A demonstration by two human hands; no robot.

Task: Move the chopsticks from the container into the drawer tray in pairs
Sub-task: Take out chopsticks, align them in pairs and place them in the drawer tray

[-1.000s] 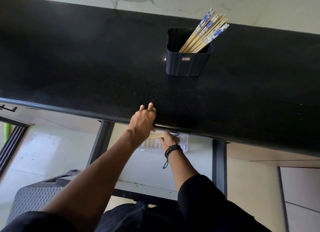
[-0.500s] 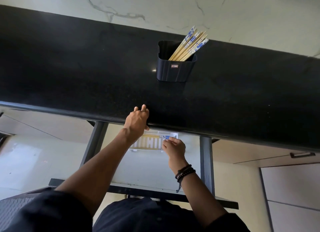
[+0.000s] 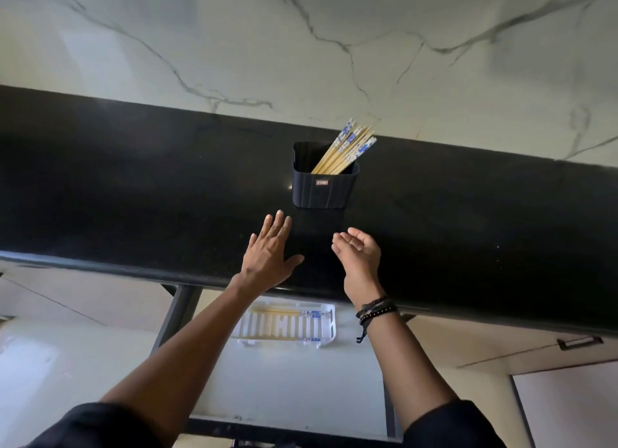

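Note:
A dark square container (image 3: 324, 188) stands on the black countertop (image 3: 133, 196) and holds several wooden chopsticks (image 3: 347, 149) with blue-and-white tops, leaning right. Below the counter edge, a white slotted tray (image 3: 321, 327) lies in the open drawer (image 3: 287, 390) with chopsticks (image 3: 284, 313) along its far side. My left hand (image 3: 269, 257) hovers over the counter, fingers spread, empty. My right hand (image 3: 359, 252), a beaded bracelet on its wrist, is raised just below the container, fingers loosely curled and holding nothing.
A marble wall (image 3: 301, 46) rises behind the counter. Dark drawer rails (image 3: 174, 317) run along both sides of the drawer. A cabinet handle (image 3: 580, 342) shows at lower right.
Both hands have risen from the drawer onto the counter toward the container. The right hand has left chopsticks in the tray. The camera has tilted up.

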